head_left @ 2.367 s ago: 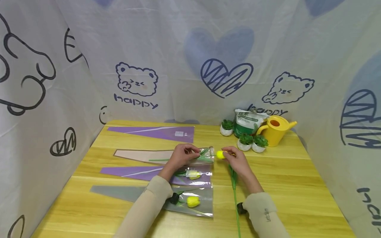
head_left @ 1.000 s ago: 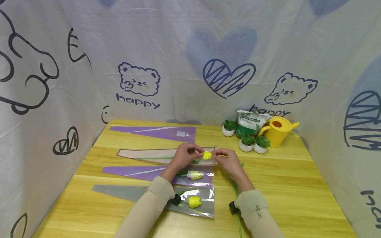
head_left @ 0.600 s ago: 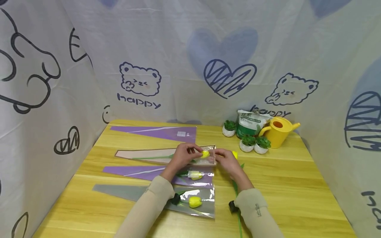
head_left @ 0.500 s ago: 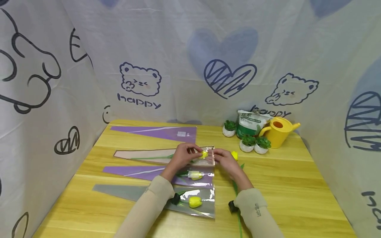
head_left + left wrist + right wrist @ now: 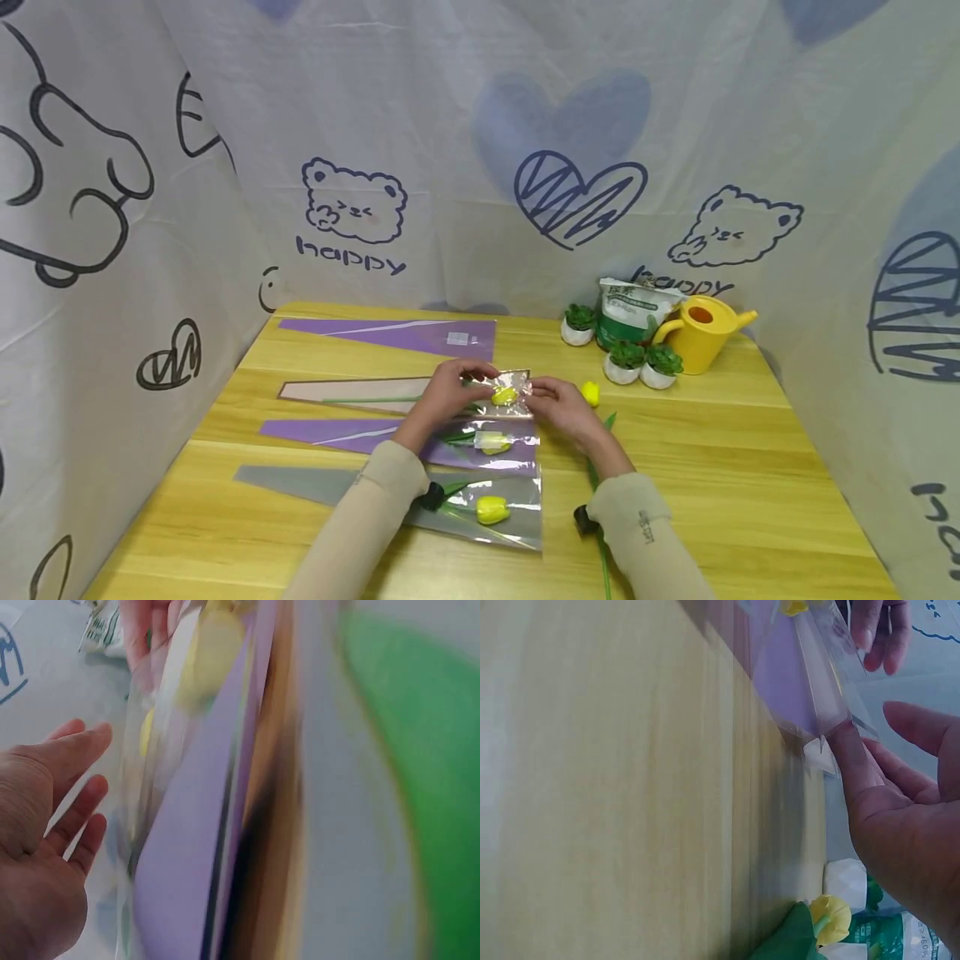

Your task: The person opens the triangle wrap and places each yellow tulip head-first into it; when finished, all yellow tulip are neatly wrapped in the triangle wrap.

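Note:
A yellow artificial tulip (image 5: pixel 505 397) lies inside a clear-fronted pinkish flower sleeve (image 5: pixel 345 389) with a brown border, its green stem running left. Beside the bloom is my left hand (image 5: pixel 447 397); in the left wrist view its fingers are loosely spread, with nothing between thumb and fingertips. At the sleeve's wide right end is my right hand (image 5: pixel 564 408). The right wrist view shows its index finger (image 5: pixel 845 750) touching the sleeve's edge, while the thumb stands apart. Another yellow tulip (image 5: pixel 591 393) lies loose behind the right hand, partly hidden by it.
Nearer me lie a purple sleeve (image 5: pixel 330 432) and a grey sleeve (image 5: pixel 300 481), each with a tulip. A purple sleeve (image 5: pixel 390 332) lies at the back. Potted succulents (image 5: pixel 577 323), a green-white bag (image 5: pixel 627 312) and a yellow watering can (image 5: pixel 697 342) stand back right.
The tulip's bloom has gone leftward into the pinkish sleeve, and the sleeve has shifted slightly left. My left hand has let go and drawn left; the right hand has come off the bloom.

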`<state>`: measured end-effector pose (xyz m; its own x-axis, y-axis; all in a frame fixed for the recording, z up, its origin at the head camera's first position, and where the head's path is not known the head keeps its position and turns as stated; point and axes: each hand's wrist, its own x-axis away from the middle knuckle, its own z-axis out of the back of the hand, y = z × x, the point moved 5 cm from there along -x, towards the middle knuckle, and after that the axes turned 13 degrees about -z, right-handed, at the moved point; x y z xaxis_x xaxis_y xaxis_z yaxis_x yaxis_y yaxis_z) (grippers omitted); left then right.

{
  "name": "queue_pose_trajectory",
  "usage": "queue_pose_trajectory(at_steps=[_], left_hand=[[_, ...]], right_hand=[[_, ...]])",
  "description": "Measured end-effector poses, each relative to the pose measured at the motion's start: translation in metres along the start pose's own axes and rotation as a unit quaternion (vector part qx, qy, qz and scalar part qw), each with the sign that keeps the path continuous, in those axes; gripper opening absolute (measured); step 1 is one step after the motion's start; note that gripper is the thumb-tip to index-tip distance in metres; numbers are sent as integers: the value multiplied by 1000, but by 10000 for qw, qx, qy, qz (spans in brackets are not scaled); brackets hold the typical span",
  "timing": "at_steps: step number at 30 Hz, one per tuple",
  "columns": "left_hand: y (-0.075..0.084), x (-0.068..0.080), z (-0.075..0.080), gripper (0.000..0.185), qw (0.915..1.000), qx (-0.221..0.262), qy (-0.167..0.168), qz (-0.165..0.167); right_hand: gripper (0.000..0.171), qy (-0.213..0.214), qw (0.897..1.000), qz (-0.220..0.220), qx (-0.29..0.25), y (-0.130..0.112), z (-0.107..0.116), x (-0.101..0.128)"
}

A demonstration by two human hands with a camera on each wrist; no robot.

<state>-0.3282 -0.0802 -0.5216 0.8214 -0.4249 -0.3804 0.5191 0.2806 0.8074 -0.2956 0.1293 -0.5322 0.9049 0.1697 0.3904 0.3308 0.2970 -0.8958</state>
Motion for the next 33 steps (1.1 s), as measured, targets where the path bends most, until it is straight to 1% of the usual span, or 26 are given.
queue_pose_trajectory(at_steps=[4, 7, 10, 13, 18, 23, 27, 33], left_hand=[[-7, 4, 11, 30, 9995, -227, -185, 108], [-11, 8, 17, 34, 9983, -404, -386, 187], [-14, 11, 19, 37, 9967, -548, -537, 269], [-15, 14, 18, 37, 9955, -629, -635, 316], [-14, 16, 18, 35, 9948, -649, -732, 286], [-15, 17, 18, 34, 9947, -612, -805, 200], [-17, 17, 17, 34, 9946, -614, -819, 156], [-18, 16, 17, 33, 9949, -588, -820, 50]], right_hand=[[48, 202, 9991, 219, 287, 2, 2, 2], [51, 342, 9985, 292, 324, 3, 4, 2], [55, 331, 9992, 187, 137, 5, 5, 0], [58, 345, 9993, 90, 131, 6, 6, -1], [55, 356, 9986, 69, 381, 6, 4, 1], [52, 400, 9978, 81, 514, 8, 2, -1], [52, 418, 9979, 35, 490, 10, 2, -3], [52, 361, 9982, 93, 479, 9, 2, -3]])
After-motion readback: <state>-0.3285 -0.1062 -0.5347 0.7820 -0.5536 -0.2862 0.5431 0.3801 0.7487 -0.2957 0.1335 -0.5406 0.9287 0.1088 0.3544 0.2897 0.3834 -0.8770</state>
